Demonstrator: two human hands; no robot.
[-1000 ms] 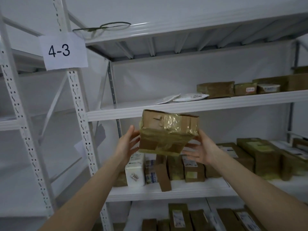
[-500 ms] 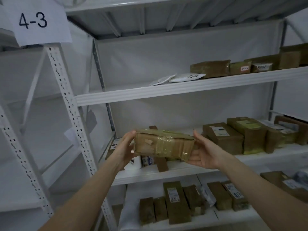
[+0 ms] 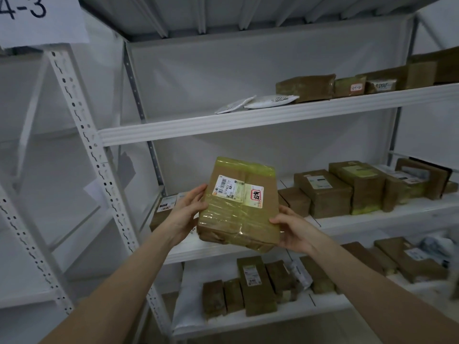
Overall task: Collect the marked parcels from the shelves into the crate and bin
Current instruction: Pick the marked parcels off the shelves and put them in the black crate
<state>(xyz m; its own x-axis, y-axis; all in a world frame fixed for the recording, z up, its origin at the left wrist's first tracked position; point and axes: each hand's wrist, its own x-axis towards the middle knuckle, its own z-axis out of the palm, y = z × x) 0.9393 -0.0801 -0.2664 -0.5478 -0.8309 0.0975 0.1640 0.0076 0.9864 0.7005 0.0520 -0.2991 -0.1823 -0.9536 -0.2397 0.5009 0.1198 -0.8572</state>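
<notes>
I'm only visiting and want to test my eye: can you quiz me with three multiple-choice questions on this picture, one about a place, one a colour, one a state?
1. Where do the white mailer bags lie? A) upper shelf B) lowest shelf C) floor
2. What colour frames the sticker on the taped parcel? A) blue B) red C) green
3. How is the taped parcel held? A) by one hand only B) resting on a shelf C) between both hands

Answers: 1 A, they lie on the upper shelf beside brown parcels. 2 B, a red frame shows beside the barcode label. 3 C, left hand and right hand grip its sides.
</notes>
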